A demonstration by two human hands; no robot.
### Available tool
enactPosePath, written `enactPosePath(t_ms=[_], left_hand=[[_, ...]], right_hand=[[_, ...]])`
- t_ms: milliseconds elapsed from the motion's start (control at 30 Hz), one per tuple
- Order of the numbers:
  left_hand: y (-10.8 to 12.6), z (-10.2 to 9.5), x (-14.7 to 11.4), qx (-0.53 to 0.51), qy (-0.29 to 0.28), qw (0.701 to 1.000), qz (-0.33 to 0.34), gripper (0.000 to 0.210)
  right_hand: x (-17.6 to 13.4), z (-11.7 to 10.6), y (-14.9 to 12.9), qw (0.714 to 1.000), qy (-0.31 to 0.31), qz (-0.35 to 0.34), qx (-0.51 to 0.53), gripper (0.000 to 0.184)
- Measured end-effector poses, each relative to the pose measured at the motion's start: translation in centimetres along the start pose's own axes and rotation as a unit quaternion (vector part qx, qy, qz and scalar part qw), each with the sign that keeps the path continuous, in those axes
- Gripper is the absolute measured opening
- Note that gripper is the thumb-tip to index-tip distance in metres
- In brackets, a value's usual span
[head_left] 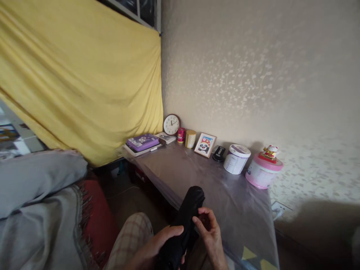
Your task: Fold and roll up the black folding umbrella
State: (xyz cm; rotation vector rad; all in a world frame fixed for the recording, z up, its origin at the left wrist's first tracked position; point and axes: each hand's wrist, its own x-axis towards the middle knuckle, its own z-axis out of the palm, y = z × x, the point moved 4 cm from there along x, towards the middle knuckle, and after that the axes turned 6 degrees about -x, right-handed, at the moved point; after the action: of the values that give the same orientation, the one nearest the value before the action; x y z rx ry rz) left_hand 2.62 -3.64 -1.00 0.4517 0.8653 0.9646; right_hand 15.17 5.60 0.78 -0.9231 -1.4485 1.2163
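Note:
A black folded umbrella (184, 217) is held up at a slant above my lap, its rounded end toward the table. My left hand (160, 242) is wrapped round its lower part, the thumb lying across the front and fingertips showing beneath. My right hand (209, 234) is at the umbrella's right side, with thumb and index finger bent together against the edge of its fabric. What exactly those fingertips pinch is too dark to make out. The lower end of the umbrella runs out of the picture.
Along the wall, the covered table (239, 210) holds a purple case (143, 142), a clock (171, 124), a red can (181, 135), a framed panda picture (205, 145), a white tub (237, 159) and a pink tub (263, 172) with a figurine (270, 153). A grey blanket (47, 225) lies left.

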Motion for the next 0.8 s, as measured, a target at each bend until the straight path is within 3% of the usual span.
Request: enactPosePath(t_ms=[133,367,467,600,733,800], left_hand=[[0.5,0.9,-0.3,-0.014,-0.001,0.999,0.032,0.047],[1.3,3.1,0.0,0.061,0.006,0.994,0.09,0.049],[1.6,3.0,0.3,0.166,0.054,0.974,0.144,0.043],[1.7,2.6,0.8,0.404,0.169,0.878,0.192,0.05],[1.3,3.0,1.5,0.573,0.251,0.76,0.174,0.074],[1.4,3.3,1.7,0.599,0.271,0.735,0.164,0.077]], right_hand=[[-0.6,0.3,0.8,0.995,0.06,0.081,0.021,0.047],[-1.6,1.3,1.6,0.985,0.072,0.143,0.067,0.058],[-1.1,1.9,1.8,0.979,0.046,0.181,0.078,0.061],[0.1,2.3,1.8,0.976,0.053,0.198,0.069,0.063],[1.2,2.2,1.3,0.98,0.094,0.168,0.054,0.059],[1.6,2.1,1.0,0.979,0.107,0.163,0.059,0.054]])
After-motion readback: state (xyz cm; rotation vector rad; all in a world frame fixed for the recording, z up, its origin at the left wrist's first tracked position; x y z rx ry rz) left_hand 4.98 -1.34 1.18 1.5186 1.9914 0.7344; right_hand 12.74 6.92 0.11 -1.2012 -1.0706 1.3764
